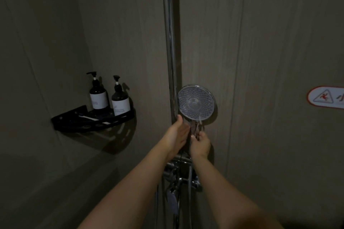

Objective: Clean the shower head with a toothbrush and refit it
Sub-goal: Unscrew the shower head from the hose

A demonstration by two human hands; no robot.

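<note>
The round chrome shower head (195,102) faces me, its nozzle plate showing, beside the vertical chrome rail (169,42). My left hand (176,134) grips the handle just under the head, thumb up against the rail. My right hand (200,144) pinches a thin clear toothbrush (199,125) whose tip touches the lower edge of the nozzle plate. The handle itself is mostly hidden behind both hands.
A black corner shelf (74,121) on the left wall carries two dark pump bottles (98,95) and a small white item. Below my hands sit the chrome mixer valve (178,173) and hose. A slip-warning sticker (327,97) is on the right wall.
</note>
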